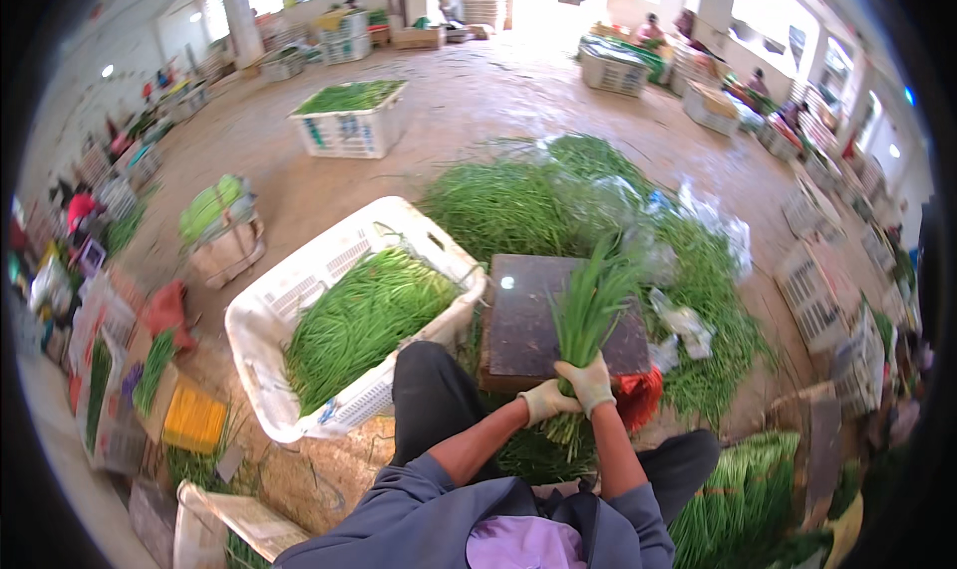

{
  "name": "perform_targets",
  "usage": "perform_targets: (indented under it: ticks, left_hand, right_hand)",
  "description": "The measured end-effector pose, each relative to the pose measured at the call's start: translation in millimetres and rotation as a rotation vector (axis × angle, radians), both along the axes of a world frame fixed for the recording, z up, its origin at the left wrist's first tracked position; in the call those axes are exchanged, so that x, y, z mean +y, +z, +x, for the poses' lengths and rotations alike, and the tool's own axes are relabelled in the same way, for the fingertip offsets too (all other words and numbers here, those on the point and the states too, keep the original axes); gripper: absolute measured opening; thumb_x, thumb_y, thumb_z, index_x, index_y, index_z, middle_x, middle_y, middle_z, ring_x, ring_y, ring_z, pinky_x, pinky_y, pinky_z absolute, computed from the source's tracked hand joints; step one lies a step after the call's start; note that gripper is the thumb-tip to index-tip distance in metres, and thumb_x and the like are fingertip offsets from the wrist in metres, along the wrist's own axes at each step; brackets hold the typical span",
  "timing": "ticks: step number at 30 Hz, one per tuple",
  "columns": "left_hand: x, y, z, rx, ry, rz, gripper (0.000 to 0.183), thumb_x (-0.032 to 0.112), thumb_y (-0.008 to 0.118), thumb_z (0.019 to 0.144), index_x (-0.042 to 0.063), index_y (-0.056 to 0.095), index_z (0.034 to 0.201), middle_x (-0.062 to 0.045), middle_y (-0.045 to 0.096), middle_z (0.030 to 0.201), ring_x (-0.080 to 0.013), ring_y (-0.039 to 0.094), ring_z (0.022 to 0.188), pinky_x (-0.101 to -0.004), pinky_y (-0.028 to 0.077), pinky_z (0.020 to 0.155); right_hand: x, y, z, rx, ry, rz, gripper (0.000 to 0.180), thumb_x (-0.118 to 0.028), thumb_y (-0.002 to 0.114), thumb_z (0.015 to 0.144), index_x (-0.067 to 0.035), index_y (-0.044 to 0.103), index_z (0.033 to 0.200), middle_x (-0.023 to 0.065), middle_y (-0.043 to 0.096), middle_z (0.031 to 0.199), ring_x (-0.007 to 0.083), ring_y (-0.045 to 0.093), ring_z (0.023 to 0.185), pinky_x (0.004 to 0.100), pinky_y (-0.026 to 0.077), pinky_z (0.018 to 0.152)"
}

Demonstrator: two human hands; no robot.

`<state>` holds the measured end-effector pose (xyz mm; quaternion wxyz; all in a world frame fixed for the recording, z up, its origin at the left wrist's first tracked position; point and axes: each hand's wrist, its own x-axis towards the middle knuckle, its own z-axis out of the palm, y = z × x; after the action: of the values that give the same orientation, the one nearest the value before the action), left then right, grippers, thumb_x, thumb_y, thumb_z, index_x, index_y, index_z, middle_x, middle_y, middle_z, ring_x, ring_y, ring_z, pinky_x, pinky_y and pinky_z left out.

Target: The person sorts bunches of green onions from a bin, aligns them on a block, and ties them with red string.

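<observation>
A bunch of long green stalks, likely garlic chives (591, 300), stands nearly upright in front of me with its pale root ends down. My left hand (549, 402), in a light work glove, grips it low on the stems. Just above and to the right, my gloved right hand (588, 384) is also closed around the bunch. Behind the stalks is a dark flat-topped block or small table (527, 322). The leafy tips lean over its top, while the root ends hang below its near edge. Red stringy material (638, 397) hangs at the block's right side.
A white plastic crate (250, 360) holding chives (366, 322) stands at my left. Loose greens (501, 203) and clear plastic bags (691, 326) cover the floor beyond the block. Bundled chives (736, 494) lie at my right. A yellow stack (194, 418) sits left. People work farther off.
</observation>
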<state>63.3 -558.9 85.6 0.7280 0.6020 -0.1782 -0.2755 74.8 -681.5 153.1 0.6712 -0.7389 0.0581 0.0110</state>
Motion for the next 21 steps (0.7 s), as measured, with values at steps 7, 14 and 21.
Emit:
perform_targets:
  ticks: [7, 14, 21]
  left_hand:
    - [37, 15, 26, 0.310, 0.030, -0.028, 0.043, 0.031, 0.069, 0.089, 0.003, 0.062, 0.121, -0.008, 0.065, 0.109, -0.0192, 0.061, 0.099, -0.0350, 0.050, 0.088]
    - [59, -4, 61, 0.587, 0.412, -0.640, 0.039, 0.021, 0.064, 0.088, -0.007, 0.061, 0.116, -0.016, 0.067, 0.104, -0.0300, 0.066, 0.094, -0.0447, 0.055, 0.087]
    - [66, 41, 65, 0.553, 0.436, -0.727, 0.036, 0.012, 0.060, 0.091, 0.008, 0.056, 0.127, -0.013, 0.065, 0.110, -0.0300, 0.064, 0.099, -0.0482, 0.055, 0.086]
  right_hand:
    - [-28, 4, -5, -0.096, 0.348, -0.184, 0.054, -0.014, 0.080, 0.073, 0.000, 0.059, 0.121, 0.0100, 0.068, 0.111, 0.0195, 0.065, 0.102, 0.0348, 0.051, 0.092]
    - [-5, -5, -21, 0.029, 0.468, -0.271, 0.072, -0.032, 0.082, 0.077, 0.002, 0.051, 0.134, 0.0147, 0.066, 0.116, 0.0214, 0.063, 0.106, 0.0329, 0.048, 0.096]
    - [-9, -24, -23, -0.081, 0.078, -0.070, 0.038, -0.022, 0.072, 0.088, -0.001, 0.066, 0.118, 0.0108, 0.071, 0.112, 0.0174, 0.066, 0.103, 0.0307, 0.051, 0.092]
